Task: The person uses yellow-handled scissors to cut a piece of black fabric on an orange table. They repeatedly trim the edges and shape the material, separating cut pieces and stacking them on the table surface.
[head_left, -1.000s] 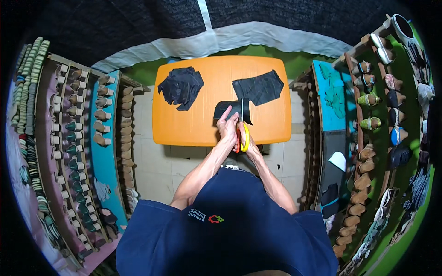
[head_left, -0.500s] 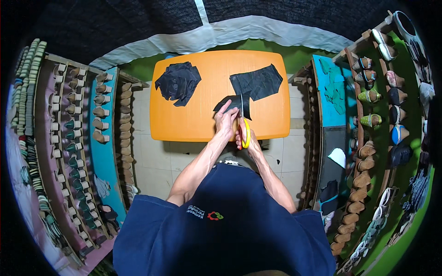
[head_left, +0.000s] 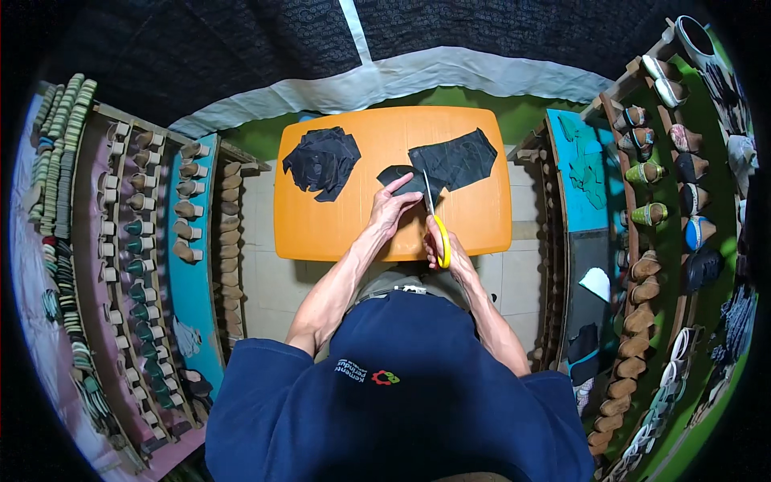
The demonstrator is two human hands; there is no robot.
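A small piece of black sheet material [head_left: 395,173] is pinched in my left hand [head_left: 389,207], with the index finger stretched along it. Yellow-handled scissors [head_left: 443,246] are in my right hand [head_left: 439,240], their blades pointing away from me at the piece's right part. Whether the blades are parted is too small to tell. Just beyond, a larger black sheet [head_left: 456,160] lies on the orange table [head_left: 337,229], close to the held piece. To the left rests a crumpled heap of black pieces [head_left: 323,163].
Racks of brown shoe lasts [head_left: 230,225] and shoes [head_left: 647,214] stand on both sides. Green cut pieces [head_left: 584,165] lie on a blue panel at right. A dark curtain [head_left: 241,60] with a pale lower band hangs behind the table.
The whole view has shifted, so the table sits lower in the picture. My right hand and the scissors have moved slightly rightward from my left hand, and the blades now slant more to the left.
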